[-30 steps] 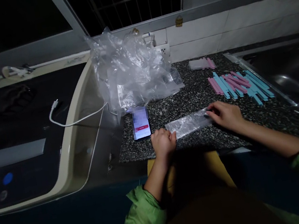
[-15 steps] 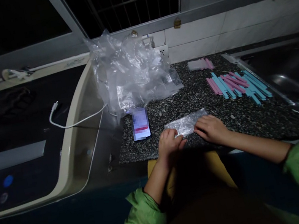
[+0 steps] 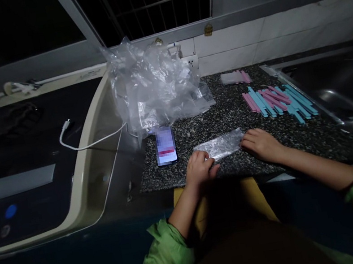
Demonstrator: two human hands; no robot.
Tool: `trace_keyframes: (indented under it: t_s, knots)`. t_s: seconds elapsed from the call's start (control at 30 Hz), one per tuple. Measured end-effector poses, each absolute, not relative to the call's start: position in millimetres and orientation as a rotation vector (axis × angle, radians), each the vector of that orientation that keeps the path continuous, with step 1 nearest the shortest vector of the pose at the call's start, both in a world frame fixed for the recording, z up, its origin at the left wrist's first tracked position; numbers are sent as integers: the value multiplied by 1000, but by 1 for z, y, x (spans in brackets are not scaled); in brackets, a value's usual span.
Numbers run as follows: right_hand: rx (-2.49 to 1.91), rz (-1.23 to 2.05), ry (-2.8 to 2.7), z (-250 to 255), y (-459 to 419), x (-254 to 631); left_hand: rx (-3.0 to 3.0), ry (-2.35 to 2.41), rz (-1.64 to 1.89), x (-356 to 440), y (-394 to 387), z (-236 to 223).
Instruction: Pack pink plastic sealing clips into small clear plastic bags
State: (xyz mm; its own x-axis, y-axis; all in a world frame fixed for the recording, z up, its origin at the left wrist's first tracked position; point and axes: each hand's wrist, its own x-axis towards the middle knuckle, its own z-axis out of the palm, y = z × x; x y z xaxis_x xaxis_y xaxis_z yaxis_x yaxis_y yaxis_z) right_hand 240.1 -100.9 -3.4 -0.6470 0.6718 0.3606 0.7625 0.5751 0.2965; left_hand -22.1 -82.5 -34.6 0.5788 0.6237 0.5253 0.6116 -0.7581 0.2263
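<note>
A small clear plastic bag (image 3: 221,144) lies flat on the speckled dark counter, near its front edge. My left hand (image 3: 200,169) is closed on the bag's near left corner, fingers curled and thumb close to the edge. At the bag's right end, my right hand (image 3: 262,144) rests low over the counter, its fingers reaching toward the bag's edge with no grip on it that I can see. Further right lies a loose pile of pink and light-blue strips (image 3: 270,102). Behind it, a small bag (image 3: 232,78) has pink strips at its right side.
A big heap of clear plastic bags (image 3: 158,85) stands at the back left. A lit phone (image 3: 165,146) lies in front of it. A white charging cable (image 3: 96,143) crosses the dark-topped appliance (image 3: 19,132) at left. A metal sink (image 3: 342,84) borders the counter at right.
My right hand has slid right along the plastic bag to its far end, uncovering more of it. My left hand stays at the left corner, and the bag lies almost where it was.
</note>
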Motion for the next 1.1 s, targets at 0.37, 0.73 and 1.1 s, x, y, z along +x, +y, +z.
trace_keyframes:
  t_s: [0.37,0.73,1.1]
  knots:
    - [-1194,-509,-2535,22,-100,241,2759,1162,928,-15,-75,-28]
    - [-1111,-597,-2518,14,-105,225,2699,1103,1011,-16,-70,-30]
    - [-1236,-629,-2476,15,-114,250,2628,1125,957,-18,-68,-29]
